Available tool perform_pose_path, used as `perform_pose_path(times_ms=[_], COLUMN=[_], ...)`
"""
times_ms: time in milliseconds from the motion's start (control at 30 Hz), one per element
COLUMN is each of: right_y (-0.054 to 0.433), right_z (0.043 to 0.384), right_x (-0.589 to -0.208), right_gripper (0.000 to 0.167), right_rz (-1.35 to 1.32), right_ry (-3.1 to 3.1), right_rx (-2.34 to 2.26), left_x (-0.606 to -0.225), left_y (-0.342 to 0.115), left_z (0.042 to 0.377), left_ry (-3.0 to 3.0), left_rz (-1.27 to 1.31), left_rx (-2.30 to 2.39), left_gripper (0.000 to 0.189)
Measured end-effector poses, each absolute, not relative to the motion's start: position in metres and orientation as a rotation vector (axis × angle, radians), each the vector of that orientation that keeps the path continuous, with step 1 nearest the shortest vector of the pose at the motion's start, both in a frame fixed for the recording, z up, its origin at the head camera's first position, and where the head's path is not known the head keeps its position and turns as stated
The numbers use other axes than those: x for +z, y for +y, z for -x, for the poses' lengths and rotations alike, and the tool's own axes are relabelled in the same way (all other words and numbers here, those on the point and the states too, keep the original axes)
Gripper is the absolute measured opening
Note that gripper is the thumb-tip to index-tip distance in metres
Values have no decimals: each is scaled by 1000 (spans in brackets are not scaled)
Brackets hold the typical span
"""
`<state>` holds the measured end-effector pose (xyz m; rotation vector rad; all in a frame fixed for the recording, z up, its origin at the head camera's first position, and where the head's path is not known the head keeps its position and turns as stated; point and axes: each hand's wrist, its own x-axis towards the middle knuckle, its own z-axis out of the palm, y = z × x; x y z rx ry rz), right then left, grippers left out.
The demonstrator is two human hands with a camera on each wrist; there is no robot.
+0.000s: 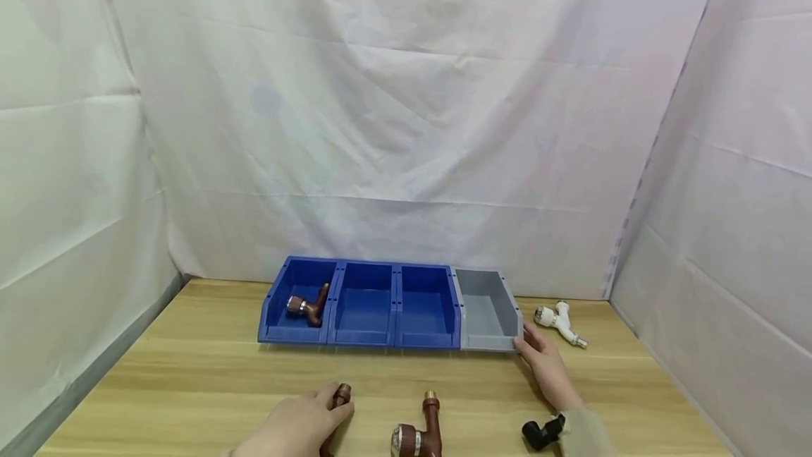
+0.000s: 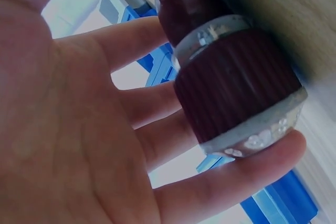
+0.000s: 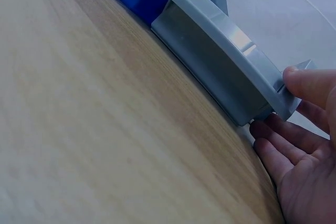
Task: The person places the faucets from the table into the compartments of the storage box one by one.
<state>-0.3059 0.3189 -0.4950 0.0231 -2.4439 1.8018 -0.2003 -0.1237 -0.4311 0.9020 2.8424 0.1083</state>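
Observation:
My left hand (image 1: 293, 423) holds a dark brown faucet (image 1: 342, 395) at the table's front, left of centre. In the left wrist view the faucet's ribbed brown knob (image 2: 236, 82), with silvery bands, lies against the fingers; the thumb is out of sight there. My right hand (image 1: 547, 368) grips the front right corner of a grey bin (image 1: 488, 344). Seen from the right wrist, the thumb (image 3: 307, 85) presses on the bin's rim while the other fingers reach beneath it. A second brown faucet (image 1: 433, 420) with a brass-coloured threaded end lies between the hands, cut off by the frame.
Three blue bins (image 1: 361, 338) join the grey one in a row; the leftmost contains a brown faucet (image 1: 314, 310). A white faucet (image 1: 561, 323) lies right of the row. Beside my right sleeve lies a black elbow-shaped piece (image 1: 539, 434). White cloth (image 1: 380, 125) surrounds the wooden table (image 1: 190, 372).

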Motion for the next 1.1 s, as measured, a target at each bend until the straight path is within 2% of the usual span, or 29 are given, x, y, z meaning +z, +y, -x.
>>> perform_pose_path(times_ms=[500,700,1100], right_y=[319,320,318], right_z=[302,301,306], right_x=[-499,-497,-494], right_gripper=[62,61,62], right_rz=[10,-10,-23], right_ry=[-2447,-2444,-2448], right_rx=[1814,1801,1786], left_x=[-427,-425,-418], left_y=[-123,-123,-126], left_z=[196,196,193], left_ry=[2859,2856,2923], left_rz=[-1039,-993,-1004], left_rx=[78,168,218], left_gripper=[79,79,91])
